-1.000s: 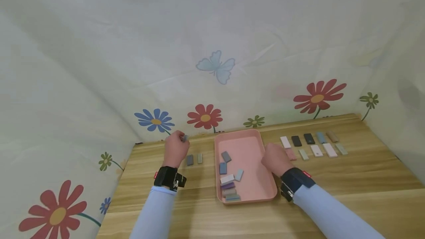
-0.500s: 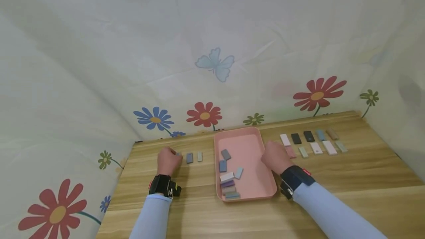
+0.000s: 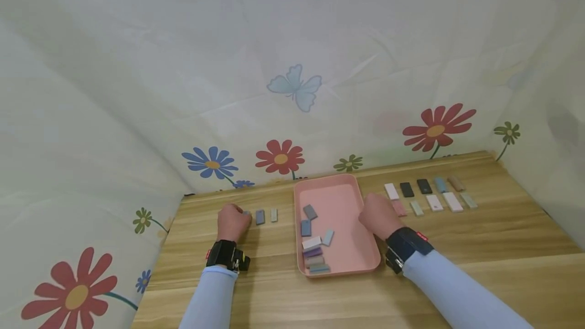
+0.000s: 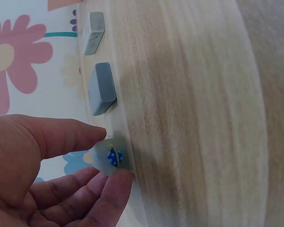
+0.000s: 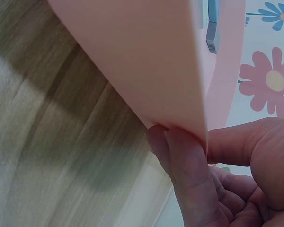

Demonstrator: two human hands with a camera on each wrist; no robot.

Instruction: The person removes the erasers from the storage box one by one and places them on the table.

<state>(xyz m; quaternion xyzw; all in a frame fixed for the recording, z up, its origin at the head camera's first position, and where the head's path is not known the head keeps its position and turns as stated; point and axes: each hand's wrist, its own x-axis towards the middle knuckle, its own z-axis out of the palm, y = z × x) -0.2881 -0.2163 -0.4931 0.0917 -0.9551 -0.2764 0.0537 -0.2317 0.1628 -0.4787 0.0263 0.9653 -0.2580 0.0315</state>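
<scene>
At the table's back left, my left hand (image 3: pixel 233 223) pinches a small pale block with a blue dotted planet print (image 4: pixel 102 160) between thumb and fingertips, low over the wood. Beside it in a row lie a grey-blue block (image 4: pixel 102 89) and a pale grey-green block (image 4: pixel 94 33). My right hand (image 3: pixel 380 216) grips the right wall of a pink tray (image 3: pixel 352 248), thumb inside and fingers outside in the right wrist view. Inside the tray several small blocks lie toward its left side, including a white block (image 3: pixel 312 243), a purple block (image 3: pixel 313 253) and a blue block (image 3: pixel 306 228).
Right of the tray, two rows of small blocks lie on the wooden table (image 3: pixel 484 248), among them a black block (image 3: pixel 407 190), a pink block (image 3: pixel 399 208) and a brown block (image 3: pixel 455 183). A flower-printed cloth (image 3: pixel 365 116) hangs behind the table and at its sides.
My left hand has come down toward the table and slightly left with the pale block, to the left end of the row. The right hand has kept its grip on the tray.
</scene>
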